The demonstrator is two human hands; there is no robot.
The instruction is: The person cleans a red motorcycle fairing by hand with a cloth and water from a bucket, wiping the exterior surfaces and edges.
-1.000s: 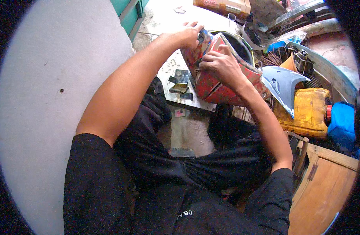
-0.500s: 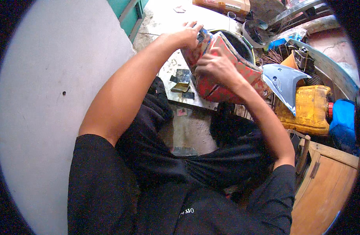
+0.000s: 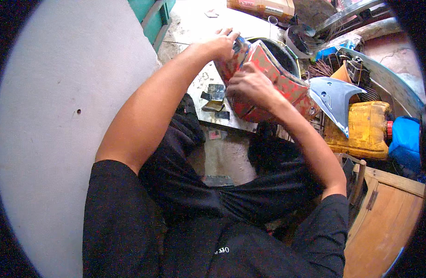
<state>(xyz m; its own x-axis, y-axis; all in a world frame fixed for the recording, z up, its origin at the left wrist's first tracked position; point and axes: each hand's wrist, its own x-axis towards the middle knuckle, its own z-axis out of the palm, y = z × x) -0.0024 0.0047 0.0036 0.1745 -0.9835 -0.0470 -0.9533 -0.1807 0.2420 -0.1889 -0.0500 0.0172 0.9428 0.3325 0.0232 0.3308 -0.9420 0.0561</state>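
A motorcycle body panel [image 3: 291, 88], patchy in red and grey-brown with some blue at its far end, stands tilted in front of me. My left hand [image 3: 223, 45] grips that far left end, its fingers curled over the edge. Against the panel's near face presses my right hand [image 3: 251, 85], fingers bent together and slightly blurred. Whatever is under those fingers, if anything, is hidden. Several small dark sheet pieces [image 3: 216, 91] lie on the whitish surface [image 3: 187, 34] left of the panel. Behind the panel shows a dark round tub [image 3: 283, 54] with a yellowish rim.
A grey-blue plastic panel [image 3: 334, 99] leans by a yellow jerrycan [image 3: 361, 127] with a blue bag [image 3: 404, 143] beside it. A wooden cabinet [image 3: 389, 217] stands lower right. The white wall [image 3: 60, 139] rises on my left. A cardboard box [image 3: 264, 8] sits at the back.
My right hand has slid a little left and down along the panel's near face. My left hand keeps its grip on the far end.
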